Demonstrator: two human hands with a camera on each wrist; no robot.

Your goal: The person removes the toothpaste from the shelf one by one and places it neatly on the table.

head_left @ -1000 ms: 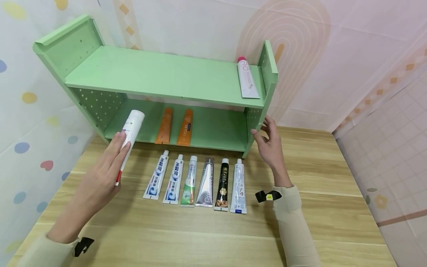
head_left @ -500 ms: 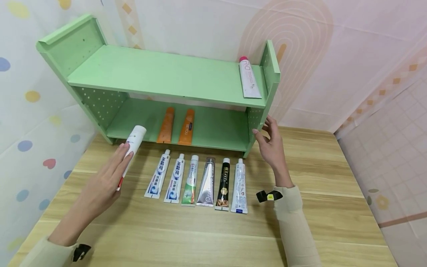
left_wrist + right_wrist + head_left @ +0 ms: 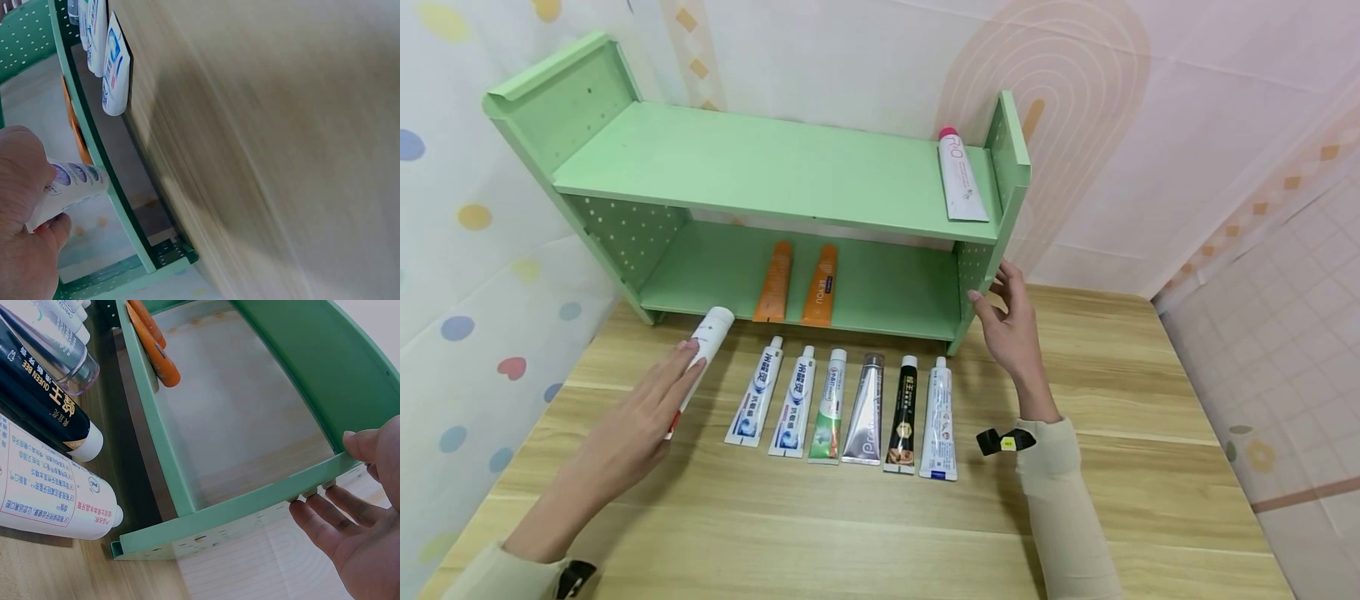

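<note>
1. Farthest left, the left hand (image 3: 632,425) pinches a white tube (image 3: 712,327) between thumb and fingers, the grip closed down to the tube's own thickness (the thumb's side shows best in the left wrist view).
2. The tube's long axis slants away from the person and a little to the right, roughly carrying on the line of the forearm; its white end leads, and its red-edged tail lies back by the palm.
3. The relation that seems to matter most: the leading end is just beside the front edge of the green rack's (image 3: 685,158) lower shelf, left of the orange tubes. Whether it touches that edge, I cannot tell. The left hand is much the nearer one to this stretch.
4. Next along, the left orange tube (image 3: 773,287) and the right orange tube (image 3: 818,287) lie on the lower shelf, tails forward, pointing more nearly straight back than the white tube.
5. In front of the rack, six tubes lie side by side on the bench (image 3: 835,533), from a blue-and-white tube (image 3: 756,396) rightwards.
6. Above, a pink-capped tube (image 3: 961,183) lies at the upper shelf's right end.
7. Farthest right, the right hand (image 3: 1011,329) grips the rack's side panel, thumb at its front edge, fingertips against its outer face.
</note>
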